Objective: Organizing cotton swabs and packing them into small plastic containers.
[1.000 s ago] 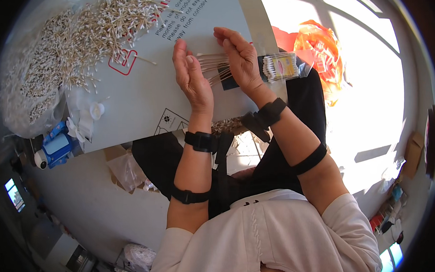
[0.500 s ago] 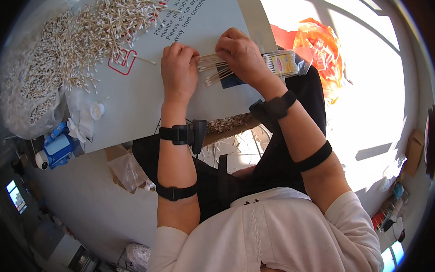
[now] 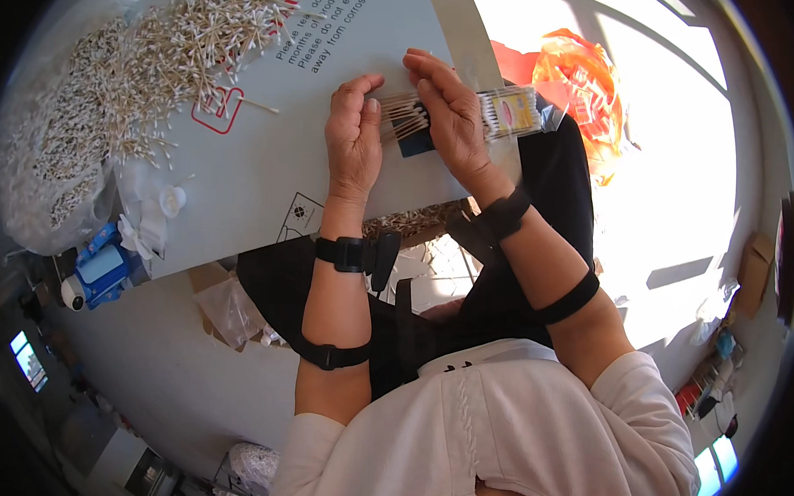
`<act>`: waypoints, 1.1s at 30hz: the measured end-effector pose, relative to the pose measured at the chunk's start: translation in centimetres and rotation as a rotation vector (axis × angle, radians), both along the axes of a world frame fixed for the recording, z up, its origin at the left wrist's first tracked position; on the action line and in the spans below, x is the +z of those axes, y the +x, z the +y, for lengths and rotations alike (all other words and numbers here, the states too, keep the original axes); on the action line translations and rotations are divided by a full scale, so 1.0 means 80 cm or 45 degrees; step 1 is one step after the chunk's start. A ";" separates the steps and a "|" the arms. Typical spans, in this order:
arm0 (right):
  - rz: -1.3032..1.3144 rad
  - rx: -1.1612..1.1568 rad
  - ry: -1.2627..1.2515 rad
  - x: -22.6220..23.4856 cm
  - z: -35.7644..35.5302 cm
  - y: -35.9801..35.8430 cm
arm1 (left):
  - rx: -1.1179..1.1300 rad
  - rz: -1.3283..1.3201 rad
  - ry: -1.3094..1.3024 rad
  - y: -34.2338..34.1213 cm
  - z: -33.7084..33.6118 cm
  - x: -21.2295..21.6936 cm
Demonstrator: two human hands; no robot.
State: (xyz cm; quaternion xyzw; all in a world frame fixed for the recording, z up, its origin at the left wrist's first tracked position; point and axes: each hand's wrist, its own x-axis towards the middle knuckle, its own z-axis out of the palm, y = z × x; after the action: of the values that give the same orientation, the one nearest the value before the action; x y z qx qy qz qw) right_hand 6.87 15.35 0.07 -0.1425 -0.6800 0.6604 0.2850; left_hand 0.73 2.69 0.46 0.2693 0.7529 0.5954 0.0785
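Observation:
A row of cotton swabs (image 3: 403, 117) lies between my hands over a dark blue flat piece (image 3: 414, 145). My left hand (image 3: 354, 142) stands on edge at the swabs' left ends, fingers together and slightly curved, thumb apart; it grips nothing. Across the swabs lies my right hand (image 3: 455, 126), open, with its fingers stretched and its palm side turned toward them. To its right, more swabs show in a clear plastic bag with a yellow label (image 3: 514, 114). My right hand hides the middle of the swabs.
A big heap of loose cotton swabs (image 3: 131, 90) spills from a clear bag at the left of the grey table (image 3: 259, 182). A blue packet (image 3: 106, 268) hangs near the table's left edge. An orange plastic bag (image 3: 582, 88) lies at the right. More swabs (image 3: 411, 222) show below the front edge.
My left hand has moved right and its pinched fingers have straightened against the swab ends. My right hand has uncurled, and the swabs' left ends lie more evenly together.

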 end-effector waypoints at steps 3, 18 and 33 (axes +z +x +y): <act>-0.036 0.045 -0.156 -0.002 -0.009 0.015 | 0.013 -0.062 0.019 0.021 -0.003 0.001; 0.043 -0.048 -0.286 -0.005 -0.037 0.032 | 0.289 -0.384 0.520 0.036 0.011 0.003; 0.039 -0.050 -0.594 0.006 -0.031 0.034 | 0.808 0.122 -1.222 -0.102 -0.069 0.016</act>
State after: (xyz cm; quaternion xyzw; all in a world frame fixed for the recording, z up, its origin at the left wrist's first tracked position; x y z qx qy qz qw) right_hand 9.57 12.87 0.57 -0.2078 -0.5017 0.7959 0.2675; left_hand -7.47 -2.87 1.77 -0.0087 0.9853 0.1688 -0.0248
